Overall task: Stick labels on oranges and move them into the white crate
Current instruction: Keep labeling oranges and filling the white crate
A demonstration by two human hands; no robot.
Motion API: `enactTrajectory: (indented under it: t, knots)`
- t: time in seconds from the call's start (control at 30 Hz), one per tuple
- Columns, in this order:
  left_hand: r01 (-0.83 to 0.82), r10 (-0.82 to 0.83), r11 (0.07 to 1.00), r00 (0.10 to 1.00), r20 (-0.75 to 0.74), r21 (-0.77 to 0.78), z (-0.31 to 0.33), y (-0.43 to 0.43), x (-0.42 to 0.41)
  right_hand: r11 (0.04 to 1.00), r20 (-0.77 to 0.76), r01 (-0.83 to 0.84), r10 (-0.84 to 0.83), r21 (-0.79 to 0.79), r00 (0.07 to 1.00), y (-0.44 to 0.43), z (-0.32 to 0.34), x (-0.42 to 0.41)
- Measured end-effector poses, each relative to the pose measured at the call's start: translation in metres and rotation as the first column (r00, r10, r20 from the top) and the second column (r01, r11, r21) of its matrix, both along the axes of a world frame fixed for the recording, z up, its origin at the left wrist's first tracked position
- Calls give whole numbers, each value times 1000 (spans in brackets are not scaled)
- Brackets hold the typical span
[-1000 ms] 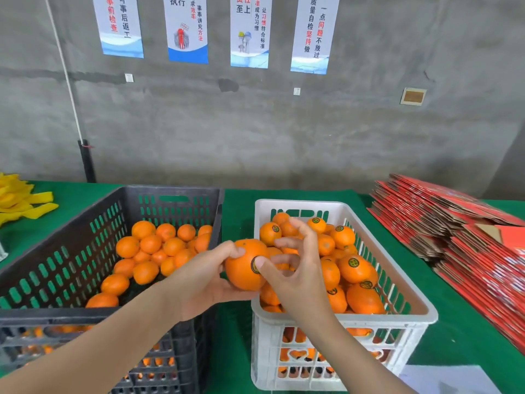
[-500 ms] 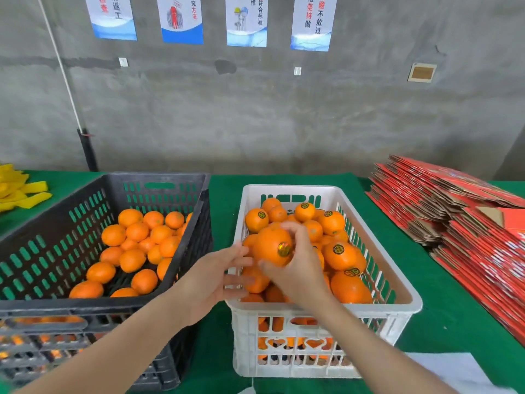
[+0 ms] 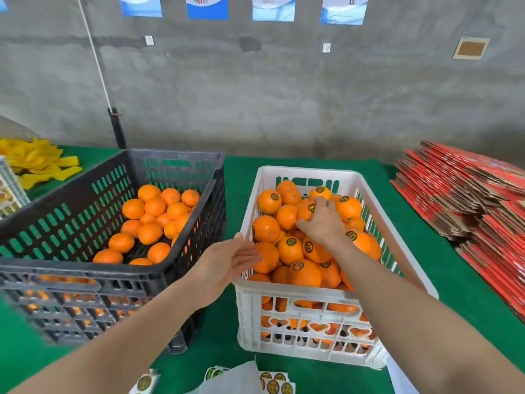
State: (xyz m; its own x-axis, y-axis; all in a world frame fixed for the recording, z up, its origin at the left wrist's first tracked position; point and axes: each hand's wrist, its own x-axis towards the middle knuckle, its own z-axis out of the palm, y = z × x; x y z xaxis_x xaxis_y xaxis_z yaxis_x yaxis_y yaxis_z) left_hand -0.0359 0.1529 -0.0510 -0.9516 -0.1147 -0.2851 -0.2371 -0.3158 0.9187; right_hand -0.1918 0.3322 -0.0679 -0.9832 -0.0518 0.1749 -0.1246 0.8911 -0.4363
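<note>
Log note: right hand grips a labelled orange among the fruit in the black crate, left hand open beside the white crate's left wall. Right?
Not quite. The head view shows the right hand gripping the labelled orange among the fruit in the white crate, not the black crate. The left hand is open beside the white crate's left wall, as noted.

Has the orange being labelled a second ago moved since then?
Yes. The labelled orange went from above the white crate's left rim to its far middle, gripped by the right hand.
</note>
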Motion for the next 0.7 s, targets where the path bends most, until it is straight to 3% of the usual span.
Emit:
enactTrajectory:
  t: [0.13, 0.3, 0.4, 0.47, 0.53, 0.6, 0.7]
  knots:
    - [-84, 83, 996, 996, -39, -34, 1, 4, 6, 997, 33, 35, -37, 68, 999, -1, -1, 2]
    - [-308, 264, 927, 941, -211, -216, -9, 1, 32, 996, 134, 39, -28, -79, 991, 2, 13, 15]
    - [-290, 230, 891, 952, -202, -350, -37, -9, 57, 961, -206, -92, 37, -262, 978, -1, 23, 50]
    - [-140, 137, 862, 990, -41, -487, -69, -12, 71, 896, -419, -276, 114, -349, 901, -9, 26, 89]
    - [180, -47, 701, 977, 207, -690, -105, -15, 78, 786, -541, -477, 221, -393, 811, -17, 23, 132]
    - [470, -180, 413, 882, 436, -780, -136, -18, 80, 674, -555, -639, 391, -370, 734, -27, 10, 169]
    - [612, -145, 60, 787, 600, -788, -158, -18, 81, 624, -277, -703, 648, -341, 710, -40, -29, 203]
